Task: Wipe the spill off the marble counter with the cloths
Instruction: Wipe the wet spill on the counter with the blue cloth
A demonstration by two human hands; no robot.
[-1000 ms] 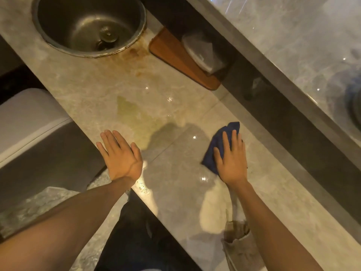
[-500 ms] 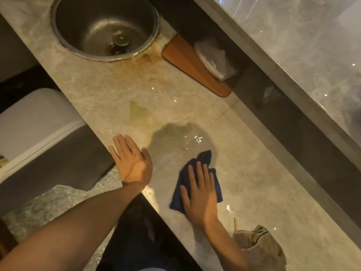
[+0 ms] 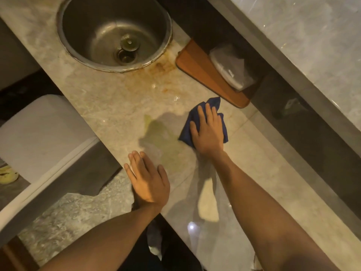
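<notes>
A yellowish-green spill (image 3: 156, 133) lies on the marble counter (image 3: 109, 102), partly under my arm's shadow. My right hand (image 3: 208, 133) presses flat on a crumpled dark blue cloth (image 3: 213, 103) just right of the spill, fingers spread over it. My left hand (image 3: 148, 179) rests flat at the counter's front edge, fingers apart, holding nothing, just below the spill. No second cloth shows in this view.
A round steel sink (image 3: 115, 32) with rusty stains by its rim sits at the far end. A wooden board (image 3: 203, 73) carrying a plastic-wrapped item (image 3: 232, 69) lies at the back right. A white bin lid (image 3: 41, 133) stands left, below the counter.
My right hand has slid the blue cloth from the near middle of the counter away and to the right, close to the wooden board. The brown cloth has left the view. My left hand stays put.
</notes>
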